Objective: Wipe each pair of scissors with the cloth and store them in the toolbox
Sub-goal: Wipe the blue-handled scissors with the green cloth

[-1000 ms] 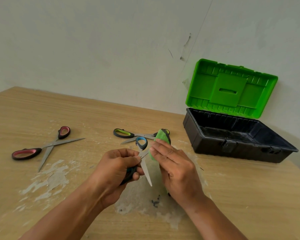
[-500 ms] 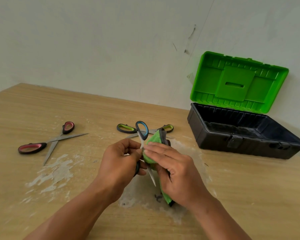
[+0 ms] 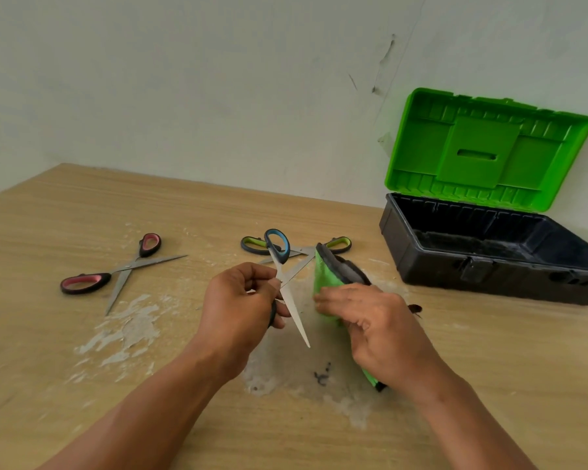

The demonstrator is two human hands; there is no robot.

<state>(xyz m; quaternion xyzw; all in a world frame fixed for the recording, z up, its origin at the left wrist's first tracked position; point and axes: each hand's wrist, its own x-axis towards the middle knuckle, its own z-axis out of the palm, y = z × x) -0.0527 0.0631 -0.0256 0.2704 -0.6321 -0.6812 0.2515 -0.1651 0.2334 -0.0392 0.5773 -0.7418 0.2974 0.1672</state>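
Note:
My left hand (image 3: 241, 300) grips the blue-handled scissors (image 3: 279, 247) spread wide, one blue loop up, one blade pointing down toward me. My right hand (image 3: 377, 327) holds the green cloth (image 3: 325, 273) with its dark edge, just right of the blades and apart from them. The red-handled scissors (image 3: 85, 283) lie spread on the table at the left. Green-handled scissors (image 3: 255, 245) lie behind my hands, partly hidden by the blue pair and the cloth. The toolbox (image 3: 489, 266), black with its green lid raised, stands at the right against the wall.
The wooden table (image 3: 489, 368) carries white scuffed patches (image 3: 126, 330) under and left of my hands, plus a small dark mark (image 3: 321, 376) near the front. A pale wall runs close behind the table and toolbox.
The cloth has come off the blade and moved right. The blue scissors now stand wider apart, with the lower blade bare. My view has shifted slightly.

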